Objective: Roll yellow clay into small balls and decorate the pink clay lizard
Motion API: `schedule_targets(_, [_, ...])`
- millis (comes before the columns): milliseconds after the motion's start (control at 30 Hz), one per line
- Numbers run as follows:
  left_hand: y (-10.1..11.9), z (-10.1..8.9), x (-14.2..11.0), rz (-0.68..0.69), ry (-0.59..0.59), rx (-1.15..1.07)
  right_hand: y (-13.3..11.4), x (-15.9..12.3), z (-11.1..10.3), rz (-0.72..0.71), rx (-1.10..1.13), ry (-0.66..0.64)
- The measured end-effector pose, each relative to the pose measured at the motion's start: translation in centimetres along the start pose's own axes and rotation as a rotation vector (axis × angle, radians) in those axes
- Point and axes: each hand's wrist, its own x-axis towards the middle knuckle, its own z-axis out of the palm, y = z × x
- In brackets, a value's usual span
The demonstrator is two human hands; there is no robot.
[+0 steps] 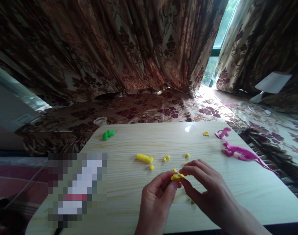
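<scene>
Between my two hands, above the near middle of the table, is a small flattened piece of yellow modelling clay [177, 177]. My left hand [158, 199] pinches its left side between thumb and fingers. The thumb and fingertips of my right hand [207, 187] close on its right side. Just beyond my hands lie a thick yellow clay roll [144, 158] and several little yellow clay balls [167, 157], one ball [151, 167] close to the roll's near side. Part of another yellow bit [193, 201] shows under my right hand.
On the wooden table [124, 192] a green clay shape [108, 134] sits at the far left. A yellow scrap [206, 133] and pink clay figures [242, 152] lie at the right. A blurred-out object [77, 186] covers the left side. Behind are a lamp [273, 82] and curtains [139, 45].
</scene>
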Motion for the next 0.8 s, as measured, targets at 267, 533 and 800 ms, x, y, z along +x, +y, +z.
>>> schedule_targets(267, [-0.1,-0.2,-0.1,-0.009,-0.094,-0.026,-0.1,-0.3,0.1,-0.046,-0.003,0.013])
schedule_targets(533, [0.4,-1.0,-0.3,-0.333,-0.213,-0.434,0.6,-0.4,0.3,-0.086,-0.009,0.08])
schedule_targets(800, [0.8,-0.4,-0.1,-0.214,-0.253,-0.225,1.2,0.0,0.0,-0.095,-0.017,0.046])
